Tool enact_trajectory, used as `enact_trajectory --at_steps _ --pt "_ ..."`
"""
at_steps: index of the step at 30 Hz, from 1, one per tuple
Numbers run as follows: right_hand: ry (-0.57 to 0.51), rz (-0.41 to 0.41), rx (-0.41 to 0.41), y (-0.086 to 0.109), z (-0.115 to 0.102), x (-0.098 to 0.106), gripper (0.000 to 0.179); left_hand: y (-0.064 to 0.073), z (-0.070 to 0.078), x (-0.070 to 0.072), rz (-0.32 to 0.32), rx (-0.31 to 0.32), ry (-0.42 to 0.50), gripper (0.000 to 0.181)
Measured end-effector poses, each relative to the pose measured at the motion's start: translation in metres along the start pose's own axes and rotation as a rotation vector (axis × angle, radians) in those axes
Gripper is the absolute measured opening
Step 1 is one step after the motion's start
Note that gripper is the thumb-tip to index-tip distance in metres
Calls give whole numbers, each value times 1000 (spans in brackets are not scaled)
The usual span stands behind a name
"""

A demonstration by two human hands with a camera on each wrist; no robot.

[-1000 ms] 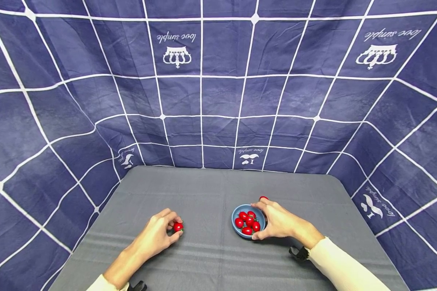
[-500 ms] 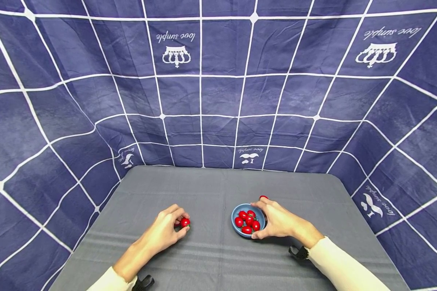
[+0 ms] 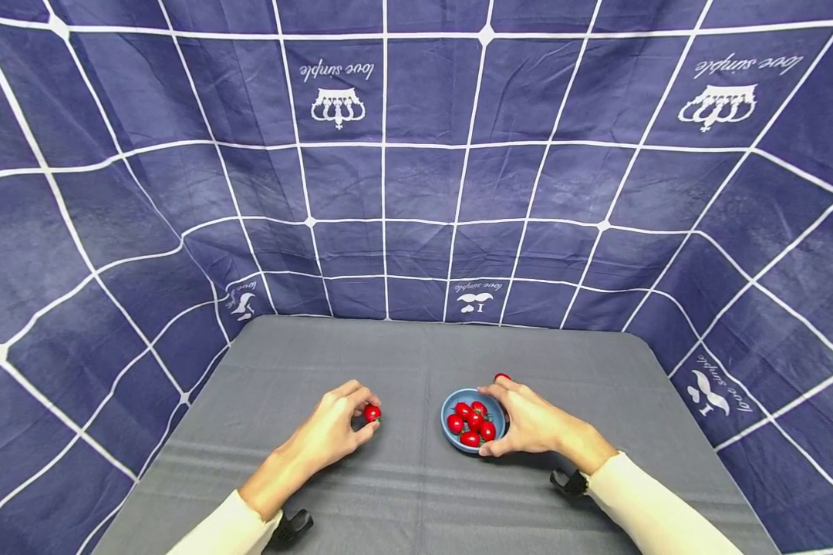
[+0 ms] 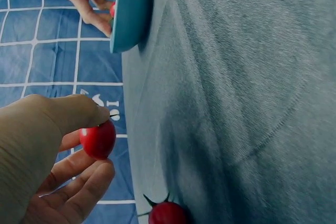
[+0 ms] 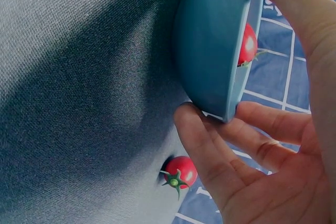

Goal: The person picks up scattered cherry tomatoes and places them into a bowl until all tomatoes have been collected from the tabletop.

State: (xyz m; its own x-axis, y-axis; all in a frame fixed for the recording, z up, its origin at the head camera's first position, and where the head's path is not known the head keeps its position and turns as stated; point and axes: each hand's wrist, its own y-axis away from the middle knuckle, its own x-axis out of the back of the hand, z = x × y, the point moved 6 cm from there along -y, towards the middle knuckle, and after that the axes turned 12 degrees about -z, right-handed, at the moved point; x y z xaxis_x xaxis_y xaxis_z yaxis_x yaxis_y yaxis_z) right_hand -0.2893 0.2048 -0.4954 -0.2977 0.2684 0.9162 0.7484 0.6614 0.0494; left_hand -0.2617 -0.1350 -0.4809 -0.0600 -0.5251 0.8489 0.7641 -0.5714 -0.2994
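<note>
My left hand (image 3: 336, 428) pinches a red cherry tomato (image 3: 372, 413) between thumb and fingertips. In the left wrist view the held tomato (image 4: 98, 140) shows above the cloth with its stem near the thumb. To the right, a small blue bowl (image 3: 447, 441) holds several red cherry tomatoes with green stems. My right hand (image 3: 534, 422) grips the bowl's right side, thumb at the near rim and fingers at the far rim. The right wrist view shows fingers around the bowl's outer wall (image 5: 207, 45), with one tomato (image 5: 248, 45) visible inside.
A loose tomato (image 3: 503, 377) lies behind my right hand, partly hidden by it. The left wrist view has another tomato (image 4: 167, 213) on the cloth at its bottom edge. Grey cloth (image 3: 416, 493) covers the table, and a blue gridded curtain (image 3: 416, 185) surrounds its back and sides.
My left hand has moved to the right and slightly away from me, carrying the cherry tomato closer to the bowl. The right hand and the bowl have stayed in place.
</note>
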Motion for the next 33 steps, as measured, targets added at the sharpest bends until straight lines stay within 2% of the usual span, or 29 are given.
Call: enact_trajectory --at_steps 8,15,33 --pt "7 2 2 0 0 -1 97 -16 6 -6 -13 -35 18 28" --pt "14 9 8 -1 1 -2 96 -31 14 -12 -36 -37 40 28" --pt "12 17 17 0 -1 -1 96 -66 41 -27 -76 -89 102 27"
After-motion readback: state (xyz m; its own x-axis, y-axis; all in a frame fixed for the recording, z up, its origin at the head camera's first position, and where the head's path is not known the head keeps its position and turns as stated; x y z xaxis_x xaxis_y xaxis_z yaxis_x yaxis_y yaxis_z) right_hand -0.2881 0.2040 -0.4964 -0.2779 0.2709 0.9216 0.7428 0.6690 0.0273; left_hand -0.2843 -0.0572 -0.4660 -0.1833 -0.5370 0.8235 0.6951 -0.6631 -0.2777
